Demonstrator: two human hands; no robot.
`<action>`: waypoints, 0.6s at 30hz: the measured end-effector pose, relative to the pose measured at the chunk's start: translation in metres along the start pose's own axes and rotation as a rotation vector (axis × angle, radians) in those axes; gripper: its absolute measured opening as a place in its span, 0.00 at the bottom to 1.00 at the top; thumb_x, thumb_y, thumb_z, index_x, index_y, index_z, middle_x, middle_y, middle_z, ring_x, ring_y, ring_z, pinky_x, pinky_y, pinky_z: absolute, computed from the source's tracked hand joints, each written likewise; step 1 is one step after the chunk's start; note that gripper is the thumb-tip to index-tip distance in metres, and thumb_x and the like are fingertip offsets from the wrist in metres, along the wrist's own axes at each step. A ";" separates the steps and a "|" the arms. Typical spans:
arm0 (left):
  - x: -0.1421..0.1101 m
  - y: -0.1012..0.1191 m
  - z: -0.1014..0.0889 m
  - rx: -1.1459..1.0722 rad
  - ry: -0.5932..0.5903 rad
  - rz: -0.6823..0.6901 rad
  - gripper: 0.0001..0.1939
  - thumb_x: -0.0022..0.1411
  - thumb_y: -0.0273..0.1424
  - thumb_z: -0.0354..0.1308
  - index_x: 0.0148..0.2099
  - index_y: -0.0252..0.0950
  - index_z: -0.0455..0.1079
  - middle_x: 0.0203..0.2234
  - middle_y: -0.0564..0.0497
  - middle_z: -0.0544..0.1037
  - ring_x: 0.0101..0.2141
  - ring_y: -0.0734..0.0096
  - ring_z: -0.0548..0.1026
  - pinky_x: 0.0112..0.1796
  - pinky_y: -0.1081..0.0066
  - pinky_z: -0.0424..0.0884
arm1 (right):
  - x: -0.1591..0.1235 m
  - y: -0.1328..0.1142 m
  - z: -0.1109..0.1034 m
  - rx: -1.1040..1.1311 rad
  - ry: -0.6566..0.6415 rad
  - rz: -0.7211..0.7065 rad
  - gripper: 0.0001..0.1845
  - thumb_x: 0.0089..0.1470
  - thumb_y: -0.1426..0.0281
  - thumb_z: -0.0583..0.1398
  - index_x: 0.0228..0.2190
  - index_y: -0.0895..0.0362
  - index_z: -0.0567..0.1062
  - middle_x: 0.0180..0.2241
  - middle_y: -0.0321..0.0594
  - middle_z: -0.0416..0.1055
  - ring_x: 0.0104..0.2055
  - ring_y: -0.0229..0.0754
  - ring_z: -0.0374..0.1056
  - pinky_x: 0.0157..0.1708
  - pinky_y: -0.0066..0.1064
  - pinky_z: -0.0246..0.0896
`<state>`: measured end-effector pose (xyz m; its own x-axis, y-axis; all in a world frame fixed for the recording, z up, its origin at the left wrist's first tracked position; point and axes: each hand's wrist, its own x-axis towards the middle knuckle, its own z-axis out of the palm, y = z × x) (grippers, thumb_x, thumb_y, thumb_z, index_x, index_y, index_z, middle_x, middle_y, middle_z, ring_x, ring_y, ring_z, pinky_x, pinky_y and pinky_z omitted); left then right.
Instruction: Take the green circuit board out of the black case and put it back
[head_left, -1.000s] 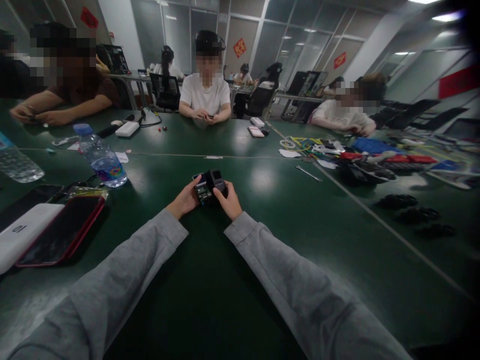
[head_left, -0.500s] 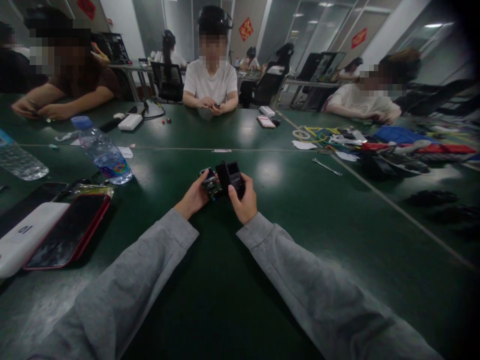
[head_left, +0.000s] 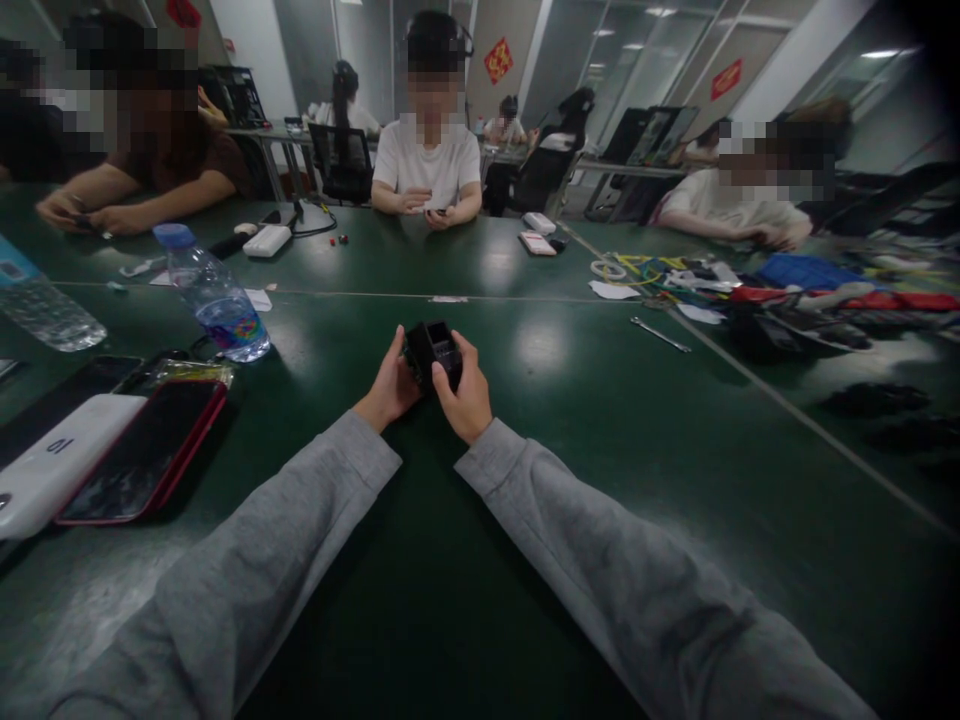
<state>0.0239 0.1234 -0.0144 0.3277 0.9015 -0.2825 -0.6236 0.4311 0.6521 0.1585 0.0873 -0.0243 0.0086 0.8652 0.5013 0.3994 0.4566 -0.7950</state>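
Note:
My right hand [head_left: 466,395] grips a black plastic casing [head_left: 424,347] with a window-like opening and a row of small slots on its face. The thumb lies on the casing's lower front and the fingers wrap its right side. At the left, my left hand [head_left: 391,380] is closed around a circuit board [head_left: 411,362], which is mostly hidden behind the casing; only a sliver of its edge shows. Board and casing are close together, and I cannot tell whether one sits inside the other. Both hands are held over the green table [head_left: 600,480].
To the left are a red-cased phone [head_left: 146,450], a white power bank [head_left: 67,455] and two water bottles, one a blue-capped bottle [head_left: 217,300]. A wrench [head_left: 660,335] lies right of my hands, before a pile of cables [head_left: 675,272]. Other people sit across the table.
My right hand has brought the casing left against the circuit board, which is now mostly covered. Both hands are closer together. The view has shifted slightly.

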 end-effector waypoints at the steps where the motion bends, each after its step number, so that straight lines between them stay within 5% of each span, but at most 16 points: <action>1: 0.000 0.000 0.000 -0.005 -0.002 -0.004 0.34 0.64 0.59 0.52 0.51 0.33 0.76 0.36 0.41 0.82 0.45 0.54 0.79 0.48 0.59 0.73 | 0.001 0.001 0.001 -0.011 -0.004 -0.022 0.36 0.61 0.48 0.56 0.63 0.52 0.59 0.64 0.51 0.62 0.65 0.57 0.62 0.66 0.55 0.55; 9: 0.000 0.002 0.000 0.024 -0.036 -0.017 0.38 0.66 0.60 0.46 0.53 0.30 0.75 0.36 0.39 0.82 0.42 0.55 0.80 0.46 0.59 0.74 | 0.005 0.016 0.004 -0.107 -0.026 -0.072 0.29 0.63 0.55 0.55 0.60 0.55 0.66 0.54 0.53 0.67 0.59 0.56 0.64 0.64 0.56 0.59; 13: -0.003 0.002 0.001 0.019 -0.079 -0.024 0.39 0.65 0.62 0.45 0.52 0.32 0.75 0.36 0.40 0.82 0.41 0.55 0.80 0.46 0.59 0.74 | 0.002 0.022 0.009 -0.143 -0.049 -0.103 0.33 0.58 0.57 0.61 0.61 0.54 0.65 0.54 0.52 0.63 0.59 0.58 0.61 0.64 0.58 0.58; 18: -0.004 -0.001 0.002 0.032 -0.159 -0.027 0.36 0.65 0.61 0.46 0.52 0.35 0.75 0.39 0.42 0.82 0.42 0.56 0.79 0.47 0.60 0.73 | 0.006 0.032 0.008 -0.025 -0.015 0.017 0.32 0.58 0.53 0.60 0.59 0.55 0.68 0.53 0.52 0.66 0.59 0.56 0.63 0.65 0.56 0.56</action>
<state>0.0249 0.1193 -0.0124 0.4537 0.8713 -0.1868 -0.5913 0.4512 0.6684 0.1641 0.1090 -0.0497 0.0015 0.8759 0.4826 0.4223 0.4369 -0.7942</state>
